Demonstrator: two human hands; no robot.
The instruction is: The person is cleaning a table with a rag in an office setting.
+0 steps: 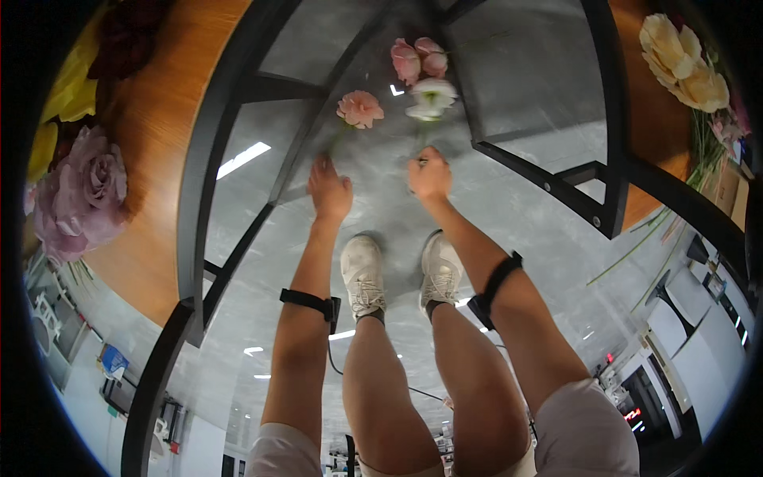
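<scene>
My left hand (331, 189) is over the grey floor, ahead of my left shoe. A pink carnation-like flower (360, 109) stands beyond its fingertips, and its thin green stem runs back into the fingers, where the grip is blurred. My right hand (430, 173) is closed in a fist around the stem of a white flower (431, 99), whose bloom points away from me. Just beyond the white bloom are two pink blooms (419, 59); I cannot tell whether my right hand holds them too. The hands are apart.
Wooden tabletops (149, 155) on black metal frames (617, 119) flank me. A mauve rose (83, 194) and yellow petals (71, 89) are at left. Cream flowers (682, 62) and green stems (703, 149) lie at right, some stems overhanging. My shoes (362, 274) stand on the floor (393, 197).
</scene>
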